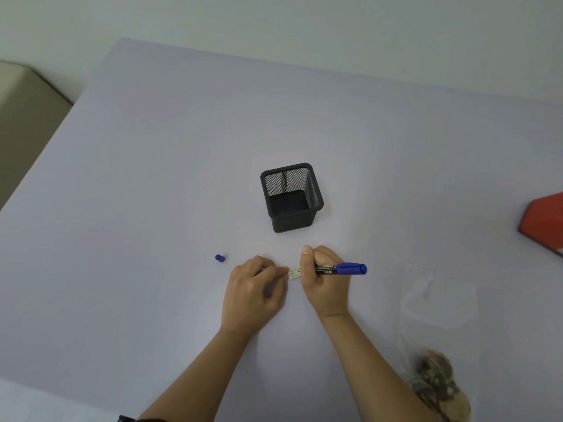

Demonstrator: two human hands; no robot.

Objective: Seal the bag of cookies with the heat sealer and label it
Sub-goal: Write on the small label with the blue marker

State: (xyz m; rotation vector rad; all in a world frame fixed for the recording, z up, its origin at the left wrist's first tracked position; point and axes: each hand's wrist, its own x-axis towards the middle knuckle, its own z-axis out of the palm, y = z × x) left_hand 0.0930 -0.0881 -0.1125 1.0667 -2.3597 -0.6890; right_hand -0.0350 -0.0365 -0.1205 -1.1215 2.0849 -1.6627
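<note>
A small white label [294,273] lies on the pale table [152,178] between my hands. My left hand [254,292] presses its fingertips on the label's left end. My right hand [324,277] grips a blue marker [342,268], its tip hidden under the fist at the label and its blue rear end pointing right. The marker's blue cap [219,257] lies loose to the left. A clear plastic bag [435,303] with cookies [438,382] at its near end lies at the lower right.
A black mesh pen holder [291,196] stands just beyond my hands. The red corner of the heat sealer [545,222] shows at the right edge. A beige cushion [27,117] sits off the table's left side.
</note>
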